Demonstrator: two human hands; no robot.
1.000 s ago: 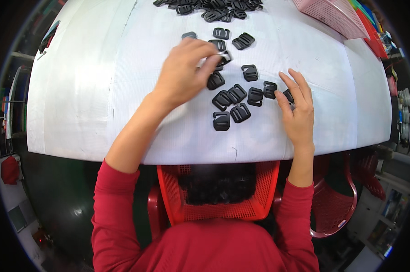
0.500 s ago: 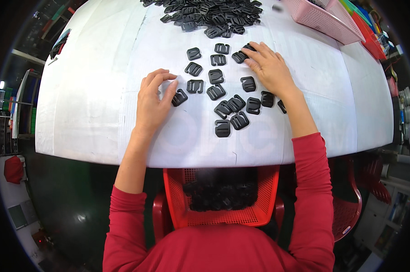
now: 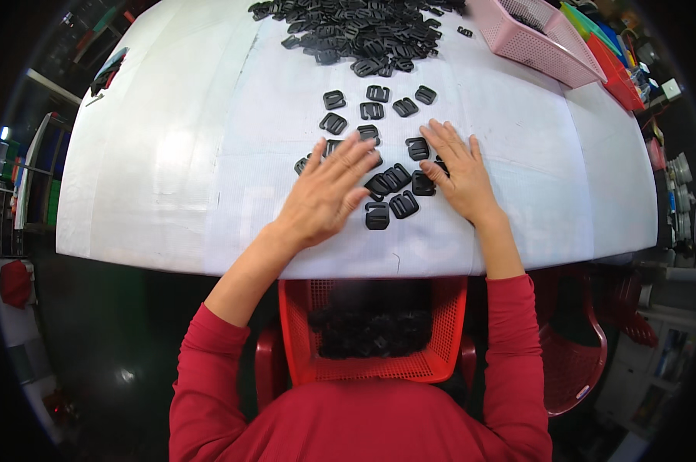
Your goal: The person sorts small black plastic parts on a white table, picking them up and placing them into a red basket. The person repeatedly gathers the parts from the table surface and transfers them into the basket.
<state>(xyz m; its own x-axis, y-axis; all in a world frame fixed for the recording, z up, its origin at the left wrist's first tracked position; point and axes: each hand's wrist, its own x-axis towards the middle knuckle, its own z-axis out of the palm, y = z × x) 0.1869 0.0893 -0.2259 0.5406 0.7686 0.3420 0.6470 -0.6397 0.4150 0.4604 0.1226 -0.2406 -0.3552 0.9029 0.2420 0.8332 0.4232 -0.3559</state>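
Observation:
Several black plastic strap buckles (image 3: 372, 111) lie scattered flat on the white-covered table (image 3: 155, 169) before me. My left hand (image 3: 325, 192), fingers spread, is over the left side of the group and covers some of the buckles. On the right, my right hand (image 3: 457, 169) has its fingers apart, with the thumb beside a buckle (image 3: 423, 183) and the fingertips near another buckle (image 3: 417, 148). Neither hand shows anything gripped. Two buckles (image 3: 388, 180) overlap between my hands.
A large heap of buckles (image 3: 356, 31) lies at the table's far side. A pink basket (image 3: 548, 50) and a red tray (image 3: 616, 77) stand far right. Below the near edge, a red basket (image 3: 296, 339) holds dark pieces. A red chair (image 3: 575, 366) is at right.
My left hand has moved right, over the buckles, and its fingers have spread. My right hand has come nearer, leaving two buckles at the upper right. The view has shifted slightly.

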